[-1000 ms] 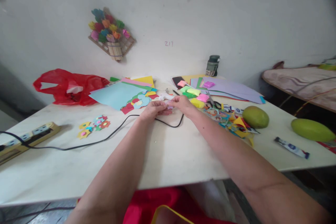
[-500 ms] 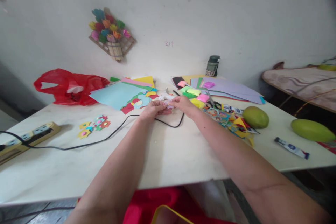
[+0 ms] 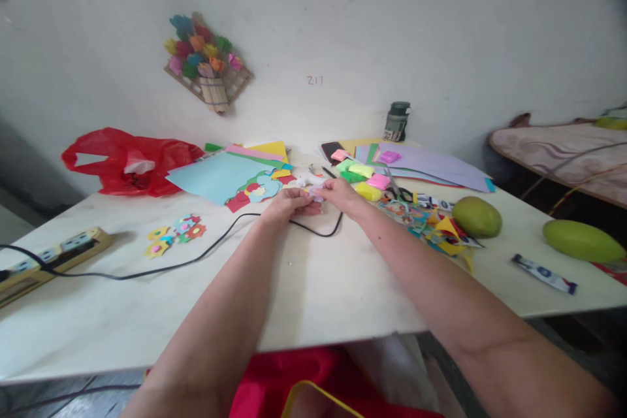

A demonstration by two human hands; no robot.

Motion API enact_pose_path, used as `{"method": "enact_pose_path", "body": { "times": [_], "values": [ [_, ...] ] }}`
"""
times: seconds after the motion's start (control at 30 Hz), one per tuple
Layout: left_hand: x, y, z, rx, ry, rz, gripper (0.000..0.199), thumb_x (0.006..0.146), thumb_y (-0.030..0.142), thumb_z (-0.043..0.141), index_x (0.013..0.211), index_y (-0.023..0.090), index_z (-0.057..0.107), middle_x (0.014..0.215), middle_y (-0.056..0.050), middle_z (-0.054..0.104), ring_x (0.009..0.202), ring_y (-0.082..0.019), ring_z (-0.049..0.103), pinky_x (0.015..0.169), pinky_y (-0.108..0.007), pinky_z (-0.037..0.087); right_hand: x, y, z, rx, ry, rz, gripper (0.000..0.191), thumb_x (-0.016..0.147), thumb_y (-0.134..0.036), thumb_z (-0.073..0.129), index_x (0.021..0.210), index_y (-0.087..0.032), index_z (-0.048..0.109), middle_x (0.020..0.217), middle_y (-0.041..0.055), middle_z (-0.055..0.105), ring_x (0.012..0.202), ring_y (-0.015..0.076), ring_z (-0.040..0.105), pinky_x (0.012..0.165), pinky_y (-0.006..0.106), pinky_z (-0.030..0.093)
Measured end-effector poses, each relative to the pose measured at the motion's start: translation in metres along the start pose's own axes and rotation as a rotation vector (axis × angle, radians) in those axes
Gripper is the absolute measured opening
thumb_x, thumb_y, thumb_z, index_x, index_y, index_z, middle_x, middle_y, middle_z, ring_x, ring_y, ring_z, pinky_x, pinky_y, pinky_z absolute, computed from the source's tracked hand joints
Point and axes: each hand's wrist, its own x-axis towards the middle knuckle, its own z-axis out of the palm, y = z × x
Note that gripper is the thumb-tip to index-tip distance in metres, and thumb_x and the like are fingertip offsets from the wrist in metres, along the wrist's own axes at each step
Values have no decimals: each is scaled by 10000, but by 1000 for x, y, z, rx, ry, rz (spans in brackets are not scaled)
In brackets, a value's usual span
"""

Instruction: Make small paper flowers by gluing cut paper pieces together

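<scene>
while the pale table [image 3: 343, 294] holds everything here, its far side bears the broadest stock, a light blue sheet [image 3: 198, 177] on the left and a lilac sheet [image 3: 435, 164] on the right, both looking mostly uncut. a heap of paper scraps [image 3: 448, 230] lies beyond the right forearm, so a good deal of cutting seems done. cut shapes [image 3: 264, 189] lie loose and overlapping just left of the hands, apparently not yet joined. the left hand [image 3: 294, 204] and the right hand [image 3: 341, 196] meet near the table's far middle, thumbs and fingers of both drawn together in a pinch. small paper flowers [image 3: 185, 227] rest well to the left, some with centres in place, and look finished. smallest is the lilac piece [image 3: 316, 193], between the two sets of fingertips and gripped from both sides; its exact shape is too small to tell, and i'd judge the work partway through, this piece being unfinished
</scene>
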Motion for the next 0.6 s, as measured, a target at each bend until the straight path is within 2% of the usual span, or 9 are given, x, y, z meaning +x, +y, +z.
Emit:
{"method": "enact_pose_path", "body": {
  "times": [0.2,0.4,0.6],
  "values": [
    [0,0,-1,-19,23,1,364,541,334,796,701,121,547,707,-91,693,671,-210,676,726,-333,511,-2,-2,-5,98,-80,23,452,734,-603,496,641,-172,593,566,10,525,560,115,458,547,267,345],
    [0,1,-2,-28,28,9,356,542,319,796,707,120,551,702,-88,692,663,-208,675,719,-336,518,-3,-1,-4,101,-85,-2,314,605,-454,671,621,-157,572,565,-27,503,574,99,439,570,253,340],
    [1,-1,-2,-14,11,10,349,555,323,792,720,115,565,718,-91,695,680,-209,677,734,-339,513,-4,-3,-1,118,-36,10,280,579,-385,681,554,-166,508,527,-58,427,564,90,398,564,253,315]
  ]
}}
